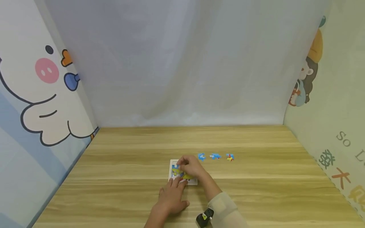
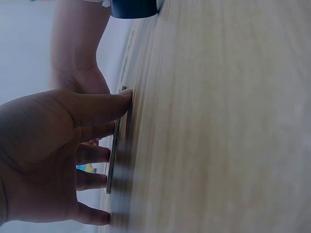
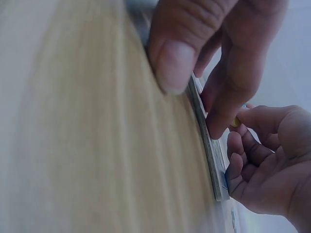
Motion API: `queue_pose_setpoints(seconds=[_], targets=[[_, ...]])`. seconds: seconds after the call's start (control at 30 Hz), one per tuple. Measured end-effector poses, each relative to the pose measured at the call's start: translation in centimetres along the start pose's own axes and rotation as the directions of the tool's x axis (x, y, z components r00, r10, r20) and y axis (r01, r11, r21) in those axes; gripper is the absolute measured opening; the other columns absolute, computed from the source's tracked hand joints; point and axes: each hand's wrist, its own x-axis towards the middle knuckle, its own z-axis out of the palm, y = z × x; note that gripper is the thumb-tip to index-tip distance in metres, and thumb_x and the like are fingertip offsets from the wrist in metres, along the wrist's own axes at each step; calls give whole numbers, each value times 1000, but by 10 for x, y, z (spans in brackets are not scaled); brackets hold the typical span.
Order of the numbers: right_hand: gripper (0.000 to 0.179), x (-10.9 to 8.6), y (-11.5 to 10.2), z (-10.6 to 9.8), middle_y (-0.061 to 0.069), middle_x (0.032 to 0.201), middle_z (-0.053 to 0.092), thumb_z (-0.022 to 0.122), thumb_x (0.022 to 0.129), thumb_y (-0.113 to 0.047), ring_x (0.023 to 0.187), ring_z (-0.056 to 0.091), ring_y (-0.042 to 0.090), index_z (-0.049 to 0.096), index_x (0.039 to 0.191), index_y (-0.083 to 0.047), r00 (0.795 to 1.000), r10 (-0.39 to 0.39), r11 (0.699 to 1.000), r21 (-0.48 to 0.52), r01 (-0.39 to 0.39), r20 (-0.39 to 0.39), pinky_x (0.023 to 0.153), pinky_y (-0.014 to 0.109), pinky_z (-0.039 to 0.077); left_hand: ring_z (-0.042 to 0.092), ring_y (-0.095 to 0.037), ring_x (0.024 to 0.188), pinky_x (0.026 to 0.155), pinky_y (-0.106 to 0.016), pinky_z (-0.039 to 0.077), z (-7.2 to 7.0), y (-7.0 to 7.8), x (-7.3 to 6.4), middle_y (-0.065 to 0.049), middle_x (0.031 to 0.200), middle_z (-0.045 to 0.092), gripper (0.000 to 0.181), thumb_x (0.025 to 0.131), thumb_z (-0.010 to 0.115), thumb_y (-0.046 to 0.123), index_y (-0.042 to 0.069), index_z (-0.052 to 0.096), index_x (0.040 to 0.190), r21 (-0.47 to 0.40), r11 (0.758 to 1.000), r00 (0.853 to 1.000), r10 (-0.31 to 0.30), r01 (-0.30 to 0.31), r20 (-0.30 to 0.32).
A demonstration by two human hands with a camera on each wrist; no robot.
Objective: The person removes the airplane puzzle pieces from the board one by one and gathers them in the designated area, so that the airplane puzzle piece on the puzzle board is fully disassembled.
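A small white-framed jigsaw puzzle board [image 1: 195, 182] lies on the wooden table, with blue, yellow and green pieces set inside it. My left hand [image 1: 172, 197] is spread, its straight fingertips resting on the board's near edge; in the left wrist view its thumb lies at the edge of the thin board [image 2: 115, 150]. Over the board's right side, my right hand [image 1: 191, 165] has its thumb and index finger pinched together. In the right wrist view a bit of a yellow puzzle piece [image 3: 236, 122] shows between those fingertips; most of it is hidden.
Beyond the right hand lie three loose puzzle pieces in a row: a blue and white one [image 1: 201, 156], another blue one [image 1: 215, 156] and one with a red and yellow shape [image 1: 230, 157]. A grey-white curtain [image 1: 182, 63] stands behind the table [image 1: 128, 152]; printed panels flank it.
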Motion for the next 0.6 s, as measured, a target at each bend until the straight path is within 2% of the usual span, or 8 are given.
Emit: queue_pose_setpoints(seconds=[0.37,0.6], targets=[[8,-1,3,-1,2,80,58,61,84,2,76,52,16,64,90,-2,1000,-19,999,25,19,-11,66,28,45,24,-48,129,88,-73,25,-2,1,-2,-17,142,33,66,78,72,35,8,48,134,4,1000,1000,1,-1,0],[10,-7,3,-8,3,83,59,60,86,0,77,52,17,65,94,-1,999,-6,995,97,10,-44,65,29,46,25,-47,128,88,-72,27,-2,1,-3,-17,141,34,67,78,72,35,8,48,134,11,1000,1000,11,-11,-22]])
